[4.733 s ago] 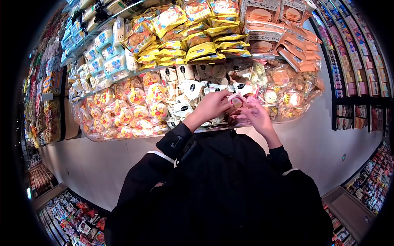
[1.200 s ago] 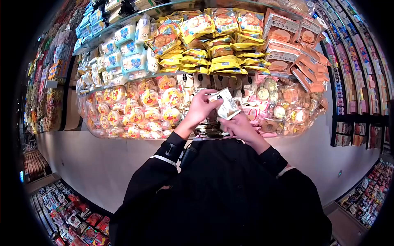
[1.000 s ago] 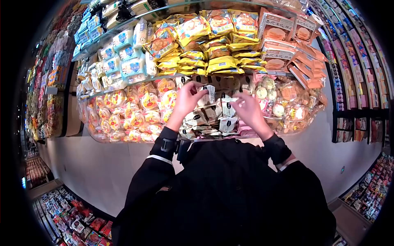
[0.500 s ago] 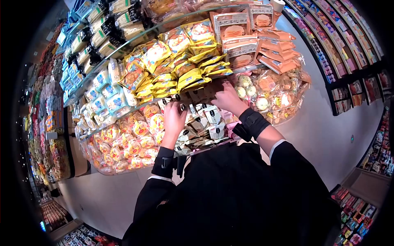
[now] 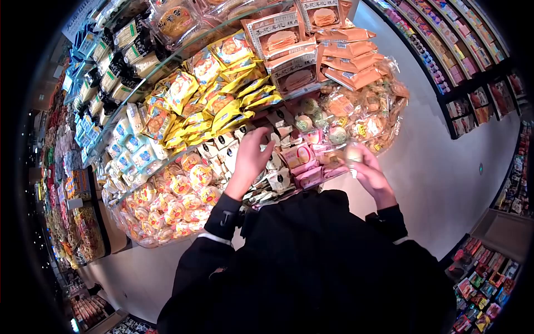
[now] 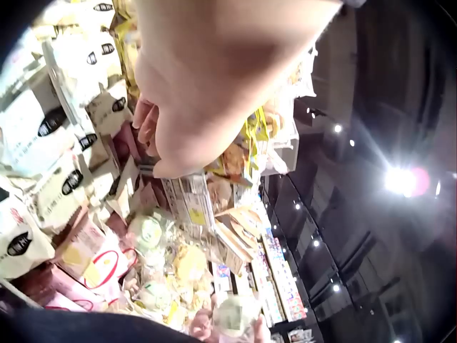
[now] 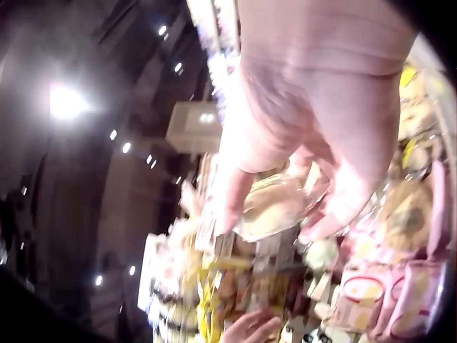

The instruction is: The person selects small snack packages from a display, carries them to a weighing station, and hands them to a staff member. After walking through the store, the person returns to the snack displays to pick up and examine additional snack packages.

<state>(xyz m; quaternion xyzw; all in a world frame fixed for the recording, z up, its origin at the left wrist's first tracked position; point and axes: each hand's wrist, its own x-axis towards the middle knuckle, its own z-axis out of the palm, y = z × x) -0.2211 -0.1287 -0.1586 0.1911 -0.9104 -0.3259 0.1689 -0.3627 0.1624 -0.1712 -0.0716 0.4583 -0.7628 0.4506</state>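
Presently, the right hand [image 5: 372,172] clamps a pack [image 7: 271,207] between thumb and fingers, just beside the bin edge [image 5: 335,173]; the left hand [image 5: 251,161] hangs, thumb and fingers apart, over white packs [image 5: 279,179]. Clear wrap may slide under a loose pinch, dropping the pack to the floor [image 5: 428,172] right of the right fingers. Free room lies there; yellow packs [image 5: 231,114] lie near the left fingertips

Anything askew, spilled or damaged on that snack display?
Nothing visibly spilled or torn. White packets lie jumbled at mixed angles, which looks untidy beside the stacked yellow packets. One wrapped pastry is simply held in the right hand.
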